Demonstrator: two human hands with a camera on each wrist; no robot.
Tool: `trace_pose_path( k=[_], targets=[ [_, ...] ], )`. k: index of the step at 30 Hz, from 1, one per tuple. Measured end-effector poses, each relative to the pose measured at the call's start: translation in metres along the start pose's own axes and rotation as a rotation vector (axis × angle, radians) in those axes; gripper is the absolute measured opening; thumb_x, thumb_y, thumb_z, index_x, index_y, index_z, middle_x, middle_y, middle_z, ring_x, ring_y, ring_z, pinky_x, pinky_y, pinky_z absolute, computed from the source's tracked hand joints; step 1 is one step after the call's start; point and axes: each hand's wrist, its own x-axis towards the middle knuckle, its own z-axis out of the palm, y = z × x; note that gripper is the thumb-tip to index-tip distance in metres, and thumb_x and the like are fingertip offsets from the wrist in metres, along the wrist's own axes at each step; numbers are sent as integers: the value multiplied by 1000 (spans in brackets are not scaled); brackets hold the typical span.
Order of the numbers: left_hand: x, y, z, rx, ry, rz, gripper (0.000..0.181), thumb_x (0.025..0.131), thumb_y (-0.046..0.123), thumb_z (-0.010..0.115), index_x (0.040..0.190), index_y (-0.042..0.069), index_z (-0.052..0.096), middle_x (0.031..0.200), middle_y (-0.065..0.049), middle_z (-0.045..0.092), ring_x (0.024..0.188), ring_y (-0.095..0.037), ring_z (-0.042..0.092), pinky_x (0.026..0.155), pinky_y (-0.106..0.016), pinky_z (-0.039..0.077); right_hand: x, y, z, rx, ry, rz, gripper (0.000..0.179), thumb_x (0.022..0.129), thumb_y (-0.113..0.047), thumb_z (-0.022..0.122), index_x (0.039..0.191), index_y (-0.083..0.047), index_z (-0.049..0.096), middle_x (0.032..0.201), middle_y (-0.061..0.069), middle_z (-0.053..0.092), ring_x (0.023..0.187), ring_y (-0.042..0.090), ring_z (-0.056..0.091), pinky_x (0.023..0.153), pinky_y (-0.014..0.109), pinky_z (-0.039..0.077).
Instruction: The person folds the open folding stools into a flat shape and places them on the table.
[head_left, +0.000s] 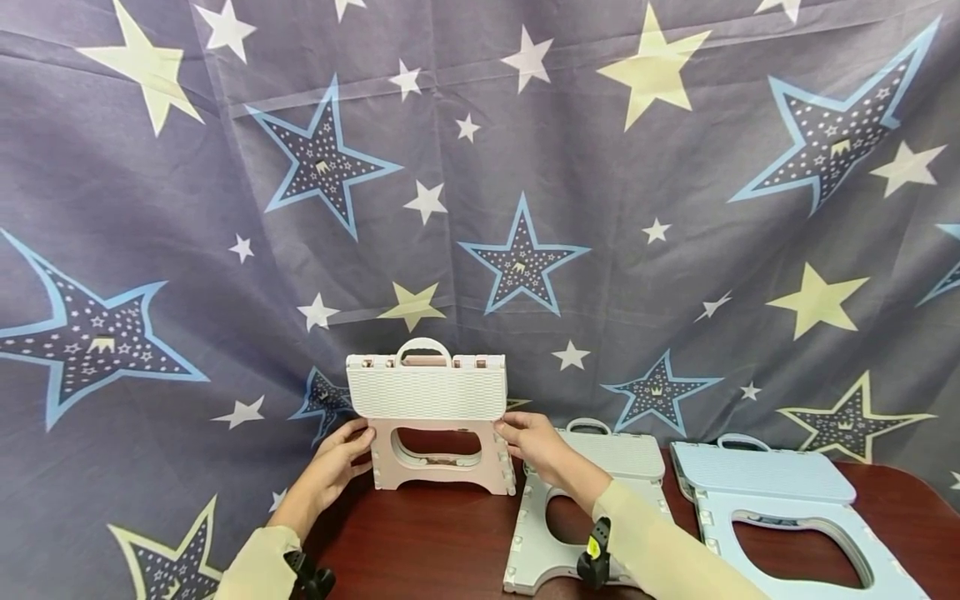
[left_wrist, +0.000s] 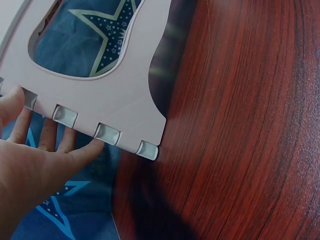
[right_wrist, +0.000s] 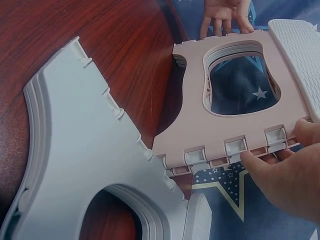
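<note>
A folded step stool (head_left: pixel 386 463) stands upright at the back of the table, its legs pink and its textured seat (head_left: pixel 427 394) white with a carry handle on top. At its left edge my left hand (head_left: pixel 336 468) grips the hinged side. In the left wrist view, the thumb of that left hand (left_wrist: pixel 45 165) lies in front and the fingers reach behind the edge. My right hand (head_left: pixel 534 443) holds the opposite edge, just below the seat. Seen from the right wrist, the right hand (right_wrist: pixel 290 175) has its thumb and fingers around the hinge strip.
A pale grey-green folded stool (head_left: pixel 540 533) lies under my right forearm, close to the pink one. Farther right lies a light blue folded stool (head_left: pixel 780 533). All are on a dark red wood-grain table (head_left: pixel 420 550). A star-printed curtain (head_left: pixel 480 167) hangs directly behind.
</note>
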Motion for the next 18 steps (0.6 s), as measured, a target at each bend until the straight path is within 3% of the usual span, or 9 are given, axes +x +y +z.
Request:
trace_pose_path(
  k=[6, 18],
  targets=[
    [0, -1, -1, 7, -3, -6, 60, 106, 18, 53, 155, -3, 25, 118, 7, 55, 106, -3, 55, 104, -45, 45, 1, 1, 0, 1, 13, 1, 38, 104, -7, 55, 134, 17, 53, 135, 31, 58, 133, 45, 53, 110, 53, 45],
    [-1, -3, 0, 9, -3, -8, 61, 106, 18, 53, 156, -4, 25, 127, 2, 54, 109, -3, 54, 111, -52, 41, 0, 1, 0, 4, 15, 16, 37, 103, -5, 55, 132, 18, 54, 132, 31, 59, 132, 45, 53, 111, 54, 44]
  ],
)
